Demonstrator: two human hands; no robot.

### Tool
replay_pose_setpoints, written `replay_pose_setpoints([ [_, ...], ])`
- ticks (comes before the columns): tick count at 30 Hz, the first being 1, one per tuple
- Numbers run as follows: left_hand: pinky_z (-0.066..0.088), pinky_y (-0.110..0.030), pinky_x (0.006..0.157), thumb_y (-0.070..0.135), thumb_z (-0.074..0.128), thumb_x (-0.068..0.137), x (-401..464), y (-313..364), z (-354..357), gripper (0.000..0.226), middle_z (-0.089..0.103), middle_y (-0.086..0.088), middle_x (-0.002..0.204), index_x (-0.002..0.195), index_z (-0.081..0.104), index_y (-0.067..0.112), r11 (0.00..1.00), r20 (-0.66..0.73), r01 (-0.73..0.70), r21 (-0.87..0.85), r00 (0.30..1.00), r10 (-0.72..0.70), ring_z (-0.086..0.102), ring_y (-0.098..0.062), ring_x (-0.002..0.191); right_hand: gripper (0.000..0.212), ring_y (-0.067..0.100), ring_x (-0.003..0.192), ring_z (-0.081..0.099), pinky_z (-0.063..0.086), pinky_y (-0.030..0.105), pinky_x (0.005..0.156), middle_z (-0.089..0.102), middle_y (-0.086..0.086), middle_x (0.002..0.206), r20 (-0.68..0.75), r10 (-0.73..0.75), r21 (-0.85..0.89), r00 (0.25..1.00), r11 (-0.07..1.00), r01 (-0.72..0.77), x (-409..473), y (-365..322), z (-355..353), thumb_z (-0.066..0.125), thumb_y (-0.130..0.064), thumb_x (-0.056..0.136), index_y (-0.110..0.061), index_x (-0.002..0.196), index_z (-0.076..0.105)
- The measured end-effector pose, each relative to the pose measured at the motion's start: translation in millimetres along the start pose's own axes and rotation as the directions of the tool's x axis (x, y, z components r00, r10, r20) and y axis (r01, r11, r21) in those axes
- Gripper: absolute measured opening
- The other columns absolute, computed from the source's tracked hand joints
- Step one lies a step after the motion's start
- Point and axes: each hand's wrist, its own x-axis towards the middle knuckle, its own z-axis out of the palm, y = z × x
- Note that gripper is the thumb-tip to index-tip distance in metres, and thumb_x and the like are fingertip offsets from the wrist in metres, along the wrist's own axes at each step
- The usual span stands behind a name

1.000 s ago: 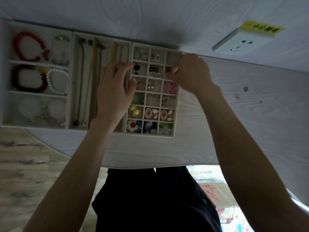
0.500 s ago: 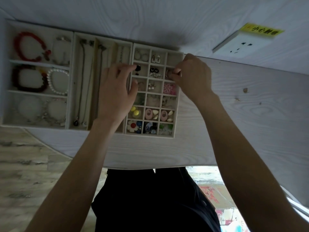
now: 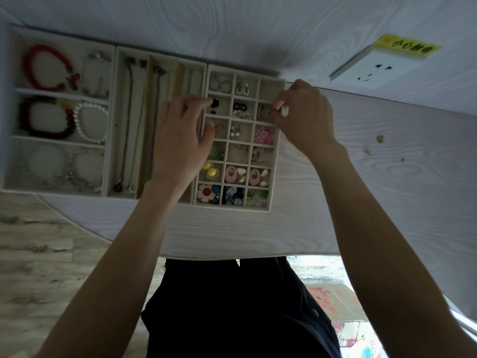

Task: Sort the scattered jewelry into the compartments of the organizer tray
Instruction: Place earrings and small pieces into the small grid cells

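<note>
Cream tray (image 3: 273, 177) flat on worktop, 3-column grid, most cells filled: hoops (image 3: 220, 85) top left, pink flower (image 3: 263, 135) right column, yellow studs (image 3: 209, 169) lower left. Small metal earring (image 3: 269, 112) over right-column second cell. Two loose pieces (image 3: 380, 139) on worktop, right of tray.

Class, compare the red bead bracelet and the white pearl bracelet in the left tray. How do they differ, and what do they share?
The red bead bracelet lies in the top compartment; the white pearl bracelet lies in the middle one. The red one shares its compartment with a pale bracelet, the white one with a dark bead bracelet. Red against white. Both are closed bead loops lying flat in the same tray.
</note>
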Motion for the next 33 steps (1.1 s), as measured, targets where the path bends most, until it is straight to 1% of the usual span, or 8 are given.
replay_pose_setpoints([
  [4, 0.031, -0.02, 0.094, 0.018, 0.059, 0.09, 0, 0, -1, 0.034, 0.054, -0.008, 0.123, 0.124, 0.057, 0.014, 1.0, 0.001, 0.0, -0.005, 1.0, 0.0, 0.048, -0.022, 0.113, 0.015, 0.022, 0.087, 0.062, 0.051, 0.034, 0.077, 0.067, 0.001, 0.096, -0.026, -0.022, 0.063, 0.999, 0.998, 0.024, -3, -1, -3, 0.057, -0.022, 0.088, -0.021, 0.096, 0.07],
  [8, 0.031, -0.019, 0.095, 0.017, 0.059, 0.09, 0, 0, -1, 0.033, 0.055, -0.008, 0.122, 0.124, 0.058, 0.013, 1.0, -0.009, -0.005, -0.016, 1.0, 0.005, 0.048, -0.022, 0.112, 0.013, 0.014, 0.075, 0.064, 0.052, 0.034, 0.077, 0.07, -0.005, 0.086, -0.095, -0.056, 0.191, 0.994, 0.979, 0.074, -9, 2, -10, 0.06, -0.024, 0.085, -0.018, 0.092, 0.069],
  [11, 0.029, -0.016, 0.094, 0.019, 0.057, 0.091, 0, -2, -1, 0.033, 0.056, -0.007, 0.121, 0.124, 0.058, 0.013, 1.0, -0.008, -0.015, -0.006, 1.0, 0.015, 0.047, -0.021, 0.112, 0.011, 0.011, 0.073, 0.06, 0.051, 0.033, 0.076, 0.068, -0.005, 0.086, -0.104, -0.144, 0.151, 0.984, 0.976, 0.159, -10, 7, -12, 0.059, -0.023, 0.085, -0.016, 0.089, 0.067],
  [15, 0.027, -0.014, 0.093, 0.02, 0.057, 0.091, -1, -1, -1, 0.034, 0.056, -0.007, 0.122, 0.124, 0.058, 0.013, 1.0, -0.002, -0.011, -0.01, 1.0, 0.011, 0.047, -0.021, 0.112, 0.01, 0.018, 0.077, 0.058, 0.044, 0.031, 0.073, 0.065, 0.001, 0.088, -0.047, -0.221, 0.067, 0.974, 0.972, 0.224, -7, 7, -6, 0.059, -0.022, 0.087, -0.012, 0.088, 0.063],
  [20, 0.029, -0.014, 0.091, 0.017, 0.058, 0.091, -2, -1, -3, 0.032, 0.056, -0.008, 0.12, 0.123, 0.059, 0.011, 0.999, -0.021, -0.01, -0.036, 1.0, 0.009, 0.05, -0.022, 0.11, 0.024, 0.021, 0.075, 0.062, 0.049, 0.032, 0.071, 0.069, 0.006, 0.083, -0.031, -0.094, 0.087, 0.995, 0.992, 0.096, -5, 3, -3, 0.058, -0.033, 0.09, -0.012, 0.092, 0.068],
  [26, 0.034, -0.019, 0.088, 0.017, 0.058, 0.091, -3, 0, -3, 0.032, 0.057, -0.009, 0.12, 0.122, 0.059, 0.011, 0.999, -0.023, -0.008, -0.031, 1.0, 0.007, 0.051, -0.024, 0.109, 0.033, 0.023, 0.079, 0.063, 0.042, 0.027, 0.063, 0.068, 0.005, 0.084, -0.018, 0.202, 0.022, 0.979, 0.979, -0.202, -1, -8, 13, 0.057, -0.047, 0.088, -0.017, 0.093, 0.072],
  [30, 0.033, -0.017, 0.089, 0.018, 0.057, 0.092, -3, 1, -4, 0.031, 0.056, -0.007, 0.121, 0.122, 0.059, 0.013, 0.999, -0.003, 0.014, -0.035, 1.0, -0.014, 0.05, -0.022, 0.111, 0.035, 0.026, 0.083, 0.063, 0.037, 0.028, 0.063, 0.067, 0.006, 0.087, -0.034, 0.298, -0.021, 0.954, 0.954, -0.299, 2, -15, 15, 0.049, -0.043, 0.094, -0.014, 0.094, 0.071],
  [33, 0.032, -0.016, 0.089, 0.018, 0.057, 0.092, -4, -1, -3, 0.03, 0.056, -0.006, 0.12, 0.121, 0.06, 0.013, 0.999, -0.01, 0.007, -0.035, 1.0, -0.008, 0.05, -0.023, 0.111, 0.039, 0.027, 0.078, 0.061, 0.037, 0.029, 0.061, 0.059, 0.007, 0.079, -0.044, 0.312, -0.034, 0.949, 0.949, -0.313, 2, -17, 13, 0.042, -0.035, 0.098, -0.009, 0.085, 0.067],
])
